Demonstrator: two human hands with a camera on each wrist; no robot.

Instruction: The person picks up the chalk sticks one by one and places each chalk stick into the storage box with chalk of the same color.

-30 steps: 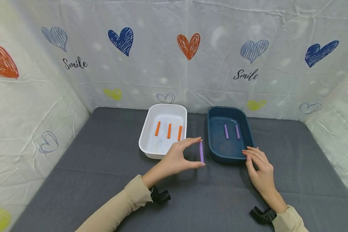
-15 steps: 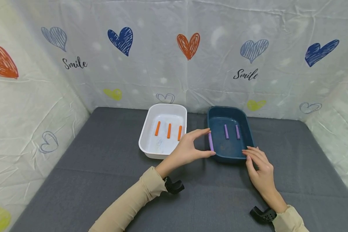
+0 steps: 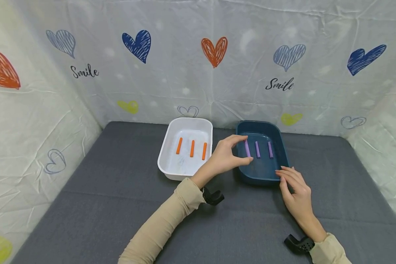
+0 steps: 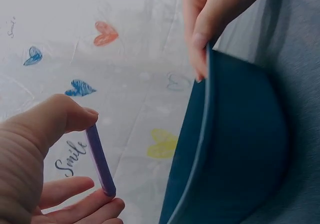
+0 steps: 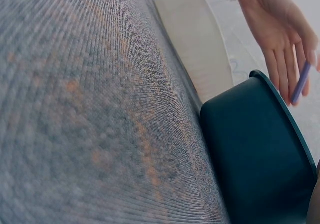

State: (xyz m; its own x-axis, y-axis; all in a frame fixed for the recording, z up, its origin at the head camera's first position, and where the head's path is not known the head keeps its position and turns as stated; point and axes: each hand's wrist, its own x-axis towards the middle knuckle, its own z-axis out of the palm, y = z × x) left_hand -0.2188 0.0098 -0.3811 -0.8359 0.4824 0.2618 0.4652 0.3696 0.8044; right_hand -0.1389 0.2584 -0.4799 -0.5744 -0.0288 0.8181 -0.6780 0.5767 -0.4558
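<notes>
In the head view my left hand [image 3: 227,156] pinches a short purple stick [image 3: 247,148] lengthwise, thumb on one end and fingertip on the other. It is over the left part of a dark blue tray [image 3: 260,179], where two similar purple sticks [image 3: 257,150] lie side by side. The left wrist view shows the held stick [image 4: 101,161] above the tray rim's height. My right hand [image 3: 297,192] holds the tray's near right corner, its fingers over the rim and thumb beside it. In the right wrist view that hand is mostly hidden at the edge.
A white tray [image 3: 171,172] to the left of the blue one holds three orange sticks [image 3: 192,148]. Both stand on a grey cloth-covered table [image 3: 118,176], near its back edge. A white curtain [image 3: 184,84] printed with hearts hangs behind.
My left hand has carried the purple stick rightward and away from me, from between the trays to over the blue tray. The right hand has stayed at the corner.
</notes>
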